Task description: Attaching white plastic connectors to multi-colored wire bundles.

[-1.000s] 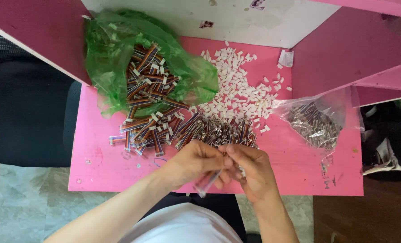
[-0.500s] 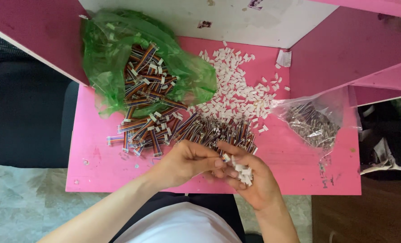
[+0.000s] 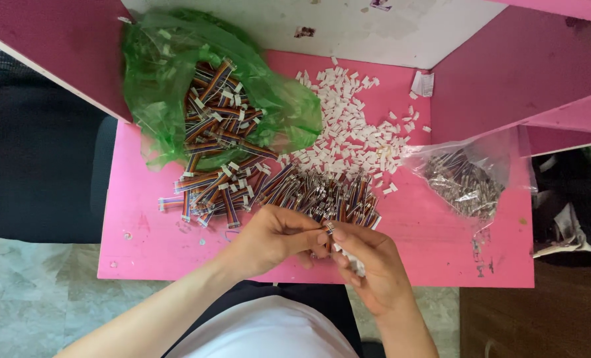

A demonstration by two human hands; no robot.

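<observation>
My left hand [image 3: 269,237] pinches the end of a short multicoloured ribbon cable [image 3: 323,229] over the front of the pink table [image 3: 143,238]. My right hand [image 3: 370,262] meets it at the cable's metal-tipped end and cups several small white plastic connector housings [image 3: 354,264] in its palm. Right behind the hands lies a row of ribbon cables with bare metal terminals [image 3: 328,195]. A heap of finished cables with white connectors [image 3: 213,189] spreads to the left of that row.
A green plastic bag [image 3: 176,73] holds more cables at the back left. A pile of loose white housings [image 3: 355,136] lies at the back centre. A clear bag of metal parts [image 3: 464,179] sits at the right. Pink side walls flank the table.
My right hand has turned from palm-up, showing the white housings, to closed around them, and both hands have come together on one cable end.
</observation>
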